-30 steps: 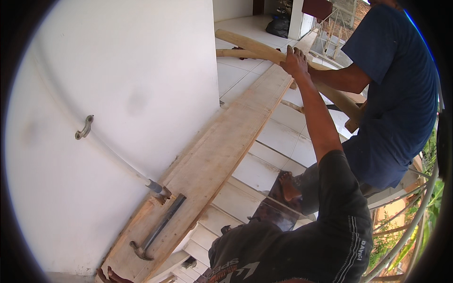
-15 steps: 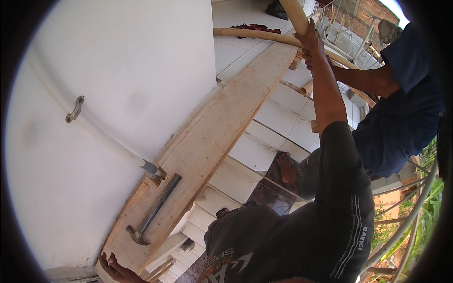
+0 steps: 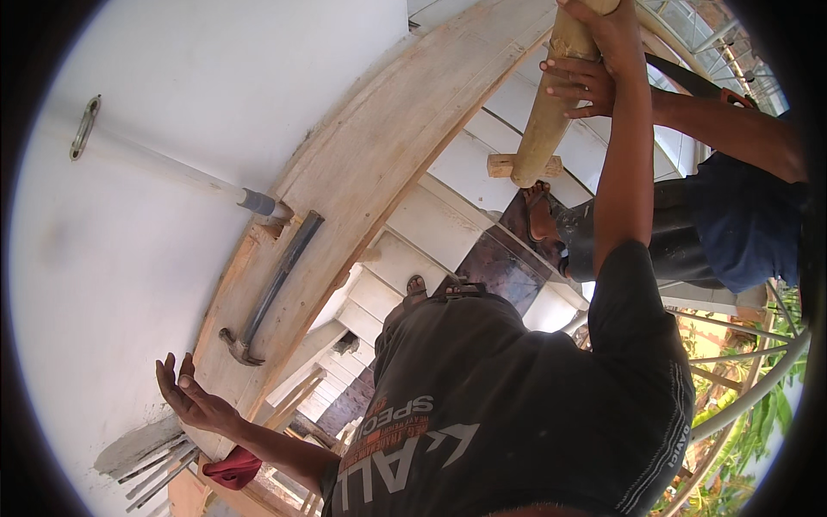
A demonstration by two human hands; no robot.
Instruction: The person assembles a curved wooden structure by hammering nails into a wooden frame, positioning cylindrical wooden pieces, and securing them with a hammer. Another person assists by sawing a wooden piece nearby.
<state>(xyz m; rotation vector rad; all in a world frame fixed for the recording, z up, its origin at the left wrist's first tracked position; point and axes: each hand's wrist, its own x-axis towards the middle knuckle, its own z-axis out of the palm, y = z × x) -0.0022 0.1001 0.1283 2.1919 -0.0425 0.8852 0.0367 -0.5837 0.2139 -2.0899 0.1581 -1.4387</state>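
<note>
My right hand (image 3: pixel 607 33) is raised at the top right, its fingers wrapped round a thick bamboo pole (image 3: pixel 544 133). The pole slants down beside the board, its lower end close to a small wooden block (image 3: pixel 500 165). Just below my grip, another person's hand (image 3: pixel 590 88) lies against the pole with spread fingers. At the lower left, my left hand (image 3: pixel 196 403) holds nothing, its fingers apart near the end of a long wooden board (image 3: pixel 379 172). A claw hammer (image 3: pixel 277 280) rests on that board.
A white wall (image 3: pixel 215 77) runs along the board, with a grey pipe end (image 3: pixel 263 203) and a metal clamp (image 3: pixel 84 127) on it. White-tiled steps (image 3: pixel 435 220) descend below. The other person in blue (image 3: pixel 745 215) stands at the right. A dark red cloth (image 3: pixel 233 470) hangs near my left forearm.
The bamboo pole has come nearer, and its lower end now shows above the steps. The other person's hand now shows on it. My left hand and forearm are further into view.
</note>
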